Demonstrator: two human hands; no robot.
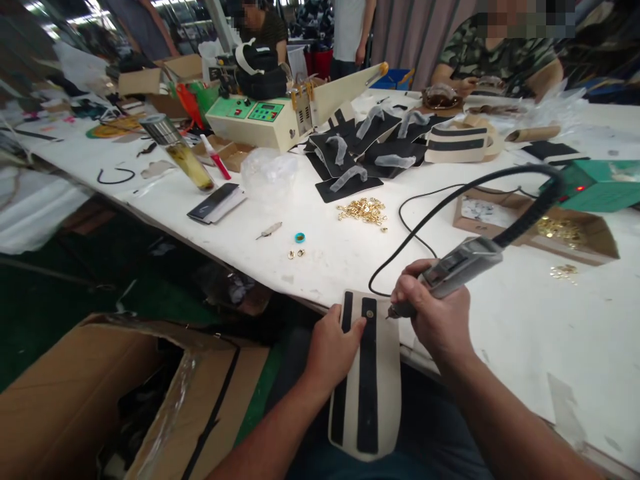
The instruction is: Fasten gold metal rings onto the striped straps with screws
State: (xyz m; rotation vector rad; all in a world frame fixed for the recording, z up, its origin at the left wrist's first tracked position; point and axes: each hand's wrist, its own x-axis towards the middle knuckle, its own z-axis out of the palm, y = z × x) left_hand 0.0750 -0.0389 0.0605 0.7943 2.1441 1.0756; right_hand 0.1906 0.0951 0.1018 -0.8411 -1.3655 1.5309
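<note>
My left hand [334, 340] pinches the top left corner of a cream fabric piece with two black stripes [369, 393], which hangs over the near table edge. My right hand [435, 313] is wrapped round a grey corded hand tool [460, 265]. The tool's tip rests beside a small round spot on the middle black stripe. Its black cable [430, 207] loops back across the white table [525, 320] toward a green box [600, 183].
A pile of gold metal bits [364, 210], a blue ring [300, 237] and black fabric pieces [350, 150] lie on the table. A cream machine [265, 117] stands behind. An open cardboard box [100, 393] sits at lower left. Other people sit across the table.
</note>
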